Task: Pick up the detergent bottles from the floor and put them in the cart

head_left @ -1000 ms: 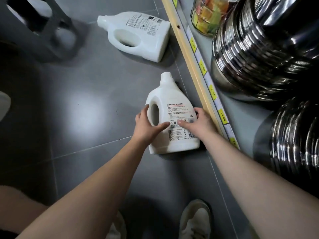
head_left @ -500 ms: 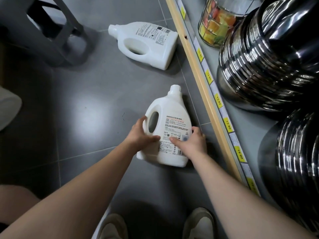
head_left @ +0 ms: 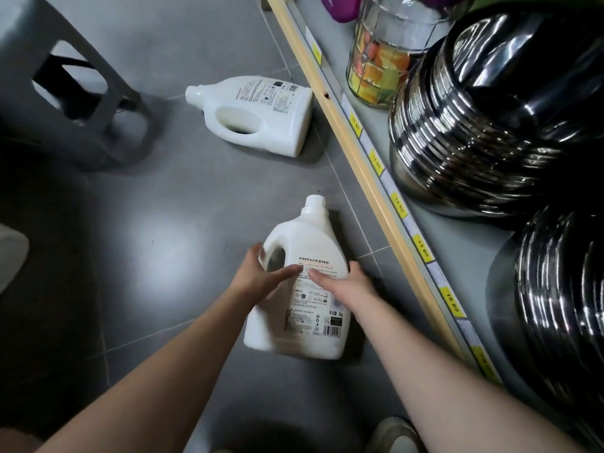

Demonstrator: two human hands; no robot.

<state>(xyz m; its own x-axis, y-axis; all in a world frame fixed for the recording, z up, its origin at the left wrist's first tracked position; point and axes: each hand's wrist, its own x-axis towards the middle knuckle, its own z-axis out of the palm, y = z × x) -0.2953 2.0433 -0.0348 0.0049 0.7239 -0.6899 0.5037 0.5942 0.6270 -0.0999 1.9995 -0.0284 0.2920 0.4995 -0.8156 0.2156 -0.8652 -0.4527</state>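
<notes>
Upper left: grey frame (head_left: 81, 103). Upper centre: second detergent bottle (head_left: 258, 116) flat on the floor (head_left: 163, 207), cap pointing left, untouched, base near the shelf edge (head_left: 359, 165). Centre: left hand (head_left: 258, 276) clamped on near detergent bottle (head_left: 304, 289), fingers (head_left: 253, 256) curled round its handle side, thumb over the label. Bottle sits between both hands, cap pointing up-frame. Right hand (head_left: 349, 286) grips the opposite side, fingers (head_left: 354, 266) wrapped round the right edge, thumb on label. Can't tell if it's clear of the floor. Right: steel pots (head_left: 474, 125) stacked on the shelf.
</notes>
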